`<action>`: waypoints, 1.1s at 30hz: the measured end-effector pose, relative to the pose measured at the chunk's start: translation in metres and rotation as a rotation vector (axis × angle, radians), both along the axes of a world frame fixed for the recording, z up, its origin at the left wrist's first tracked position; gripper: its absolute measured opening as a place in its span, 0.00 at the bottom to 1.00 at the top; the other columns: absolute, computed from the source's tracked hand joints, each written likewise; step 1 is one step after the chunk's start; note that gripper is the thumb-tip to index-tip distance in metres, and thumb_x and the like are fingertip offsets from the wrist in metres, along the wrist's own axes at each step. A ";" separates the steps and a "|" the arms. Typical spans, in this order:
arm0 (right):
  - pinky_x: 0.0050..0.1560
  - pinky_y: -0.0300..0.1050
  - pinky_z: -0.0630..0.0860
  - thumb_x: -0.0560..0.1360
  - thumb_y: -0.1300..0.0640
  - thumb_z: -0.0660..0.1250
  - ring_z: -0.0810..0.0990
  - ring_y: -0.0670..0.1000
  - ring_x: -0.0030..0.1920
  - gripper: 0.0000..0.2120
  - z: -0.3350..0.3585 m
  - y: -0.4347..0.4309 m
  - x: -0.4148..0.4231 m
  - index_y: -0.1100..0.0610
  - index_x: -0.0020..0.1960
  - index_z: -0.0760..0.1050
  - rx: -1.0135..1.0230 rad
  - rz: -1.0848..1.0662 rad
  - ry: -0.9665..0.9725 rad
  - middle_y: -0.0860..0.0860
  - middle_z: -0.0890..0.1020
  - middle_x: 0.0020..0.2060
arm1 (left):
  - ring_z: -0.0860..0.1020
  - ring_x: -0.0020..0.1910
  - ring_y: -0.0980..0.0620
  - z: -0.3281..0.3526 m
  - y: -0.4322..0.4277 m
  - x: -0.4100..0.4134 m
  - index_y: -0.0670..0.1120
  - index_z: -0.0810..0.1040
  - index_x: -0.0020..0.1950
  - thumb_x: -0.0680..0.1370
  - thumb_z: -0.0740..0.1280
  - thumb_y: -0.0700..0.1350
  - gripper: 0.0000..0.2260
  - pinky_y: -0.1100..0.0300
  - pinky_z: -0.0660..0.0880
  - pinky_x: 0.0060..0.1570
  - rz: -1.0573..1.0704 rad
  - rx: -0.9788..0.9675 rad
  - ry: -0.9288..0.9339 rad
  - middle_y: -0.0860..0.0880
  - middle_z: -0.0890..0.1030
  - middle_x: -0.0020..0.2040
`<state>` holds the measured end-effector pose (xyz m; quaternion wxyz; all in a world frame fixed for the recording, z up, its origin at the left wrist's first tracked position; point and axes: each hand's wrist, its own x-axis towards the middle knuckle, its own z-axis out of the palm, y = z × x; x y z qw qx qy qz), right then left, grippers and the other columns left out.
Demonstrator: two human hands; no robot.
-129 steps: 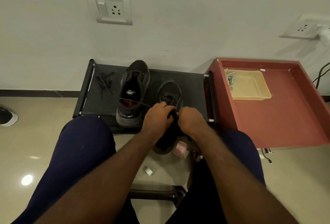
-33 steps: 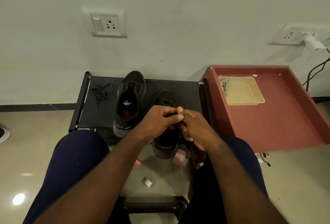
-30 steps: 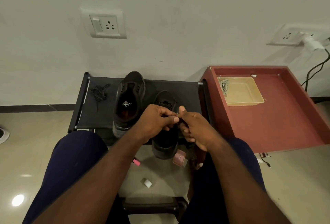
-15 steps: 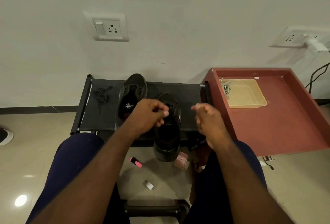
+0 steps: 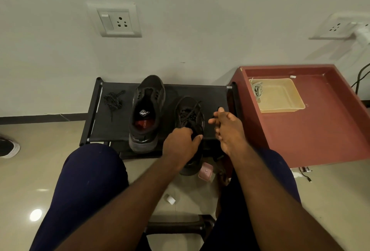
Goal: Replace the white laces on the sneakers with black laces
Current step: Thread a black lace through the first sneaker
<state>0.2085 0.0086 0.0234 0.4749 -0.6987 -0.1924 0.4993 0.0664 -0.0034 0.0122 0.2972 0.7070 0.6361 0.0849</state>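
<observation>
Head view: sneaker (image 5: 198, 119) sits on rack (image 5: 212, 98), frame centre. Left hand (image 5: 181, 142) grips its collar. Right hand (image 5: 227, 128), at 3 o'clock, pinches the black lace (image 5: 188, 114) end in its fingers. Lace judged limp, light; hold near tip.

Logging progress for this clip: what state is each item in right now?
Held sneaker: black lace threaded in, gripped by left hand.
Other sneaker: unlaced, on rack.
Black lace: end pinched by right hand.
Spare black lace: bundled on rack.
White laces: in tray.
</observation>
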 end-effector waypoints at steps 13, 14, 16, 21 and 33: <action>0.39 0.41 0.74 0.84 0.56 0.61 0.77 0.45 0.40 0.05 -0.008 0.002 -0.008 0.56 0.53 0.75 -0.009 0.213 -0.032 0.49 0.86 0.47 | 0.74 0.37 0.62 -0.017 -0.025 0.016 0.46 0.77 0.49 0.78 0.69 0.44 0.03 0.76 0.67 0.32 0.301 -0.172 -0.478 0.56 0.76 0.39; 0.37 0.40 0.73 0.83 0.56 0.63 0.76 0.46 0.37 0.06 -0.011 0.001 -0.009 0.56 0.49 0.76 -0.001 0.214 -0.058 0.50 0.84 0.42 | 0.74 0.37 0.61 -0.017 -0.026 0.018 0.47 0.76 0.49 0.79 0.69 0.43 0.03 0.76 0.67 0.32 0.312 -0.183 -0.499 0.56 0.76 0.39; 0.33 0.39 0.74 0.81 0.59 0.67 0.75 0.46 0.34 0.07 -0.015 -0.001 -0.012 0.58 0.45 0.77 0.028 0.190 -0.058 0.51 0.79 0.35 | 0.75 0.38 0.60 -0.017 -0.027 0.019 0.47 0.76 0.49 0.79 0.68 0.43 0.02 0.76 0.67 0.31 0.311 -0.188 -0.512 0.56 0.76 0.39; 0.38 0.38 0.80 0.78 0.69 0.68 0.80 0.48 0.38 0.05 -0.014 -0.001 -0.014 0.60 0.47 0.78 0.071 0.205 0.025 0.54 0.80 0.39 | 0.75 0.38 0.59 -0.022 -0.027 0.016 0.45 0.79 0.53 0.79 0.68 0.44 0.05 0.73 0.66 0.31 0.257 -0.161 -0.447 0.56 0.77 0.40; 0.45 0.36 0.76 0.77 0.62 0.71 0.81 0.46 0.47 0.05 -0.028 -0.003 -0.020 0.54 0.47 0.77 0.078 0.385 -0.486 0.50 0.82 0.44 | 0.80 0.49 0.51 -0.024 -0.028 0.013 0.44 0.79 0.59 0.79 0.67 0.43 0.09 0.67 0.72 0.42 0.218 -0.185 -0.476 0.50 0.81 0.48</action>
